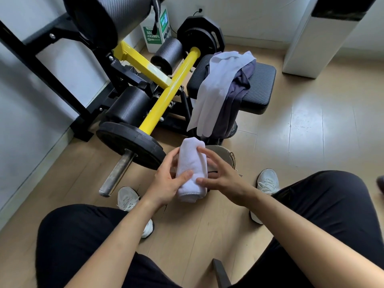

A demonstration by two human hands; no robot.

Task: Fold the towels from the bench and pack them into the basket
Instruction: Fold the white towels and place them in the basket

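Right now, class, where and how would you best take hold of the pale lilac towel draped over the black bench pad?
Pinch the pale lilac towel near its top fold on the black bench pad, coming from above: it lies uppermost over the dark grey towel, so it should lift clear.

White folded towel point(192, 171), rolled up thick, held up over the basket point(223, 153). Basket's beige, mostly hidden behind it, down on the floor. Still on the black padded bench point(261, 86): a white towel point(216, 84) draped over a dark grey towel point(234, 104), both unfolded, hanging off the front edge.

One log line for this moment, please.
left hand, right hand: both grip rolled white towel | basket: beneath | bench: two towels left
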